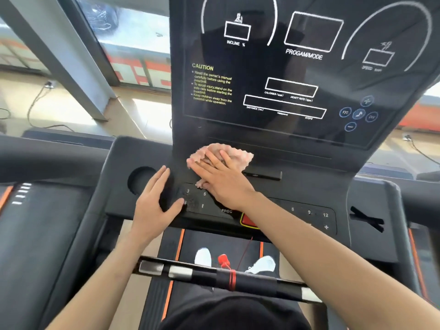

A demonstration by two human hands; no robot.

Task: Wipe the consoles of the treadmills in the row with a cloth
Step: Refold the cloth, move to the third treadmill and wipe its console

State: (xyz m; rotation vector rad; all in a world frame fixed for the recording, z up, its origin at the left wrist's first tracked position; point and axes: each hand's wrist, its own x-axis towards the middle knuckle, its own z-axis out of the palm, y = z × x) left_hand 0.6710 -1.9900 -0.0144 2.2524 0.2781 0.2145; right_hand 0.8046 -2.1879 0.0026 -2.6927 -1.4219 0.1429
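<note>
A black treadmill console [285,75] fills the upper middle, its dark screen printed with white boxes and yellow caution text. Below the screen lies a crumpled pink cloth [240,154] on the console's lower ledge. My right hand [221,177] lies flat on the cloth with fingers spread, pressing it against the surface just above the button panel [309,214]. My left hand [156,198] rests open on the console's left part, beside a round cup holder [140,178], thumb touching the number keys. It holds nothing.
A black handlebar [238,278] with silver grip sensors and a wound red cord crosses in front of my body. A red safety key [247,221] sits under my right forearm. A neighbouring treadmill [35,222] stands at the left, another at the right. Windows and cables lie behind.
</note>
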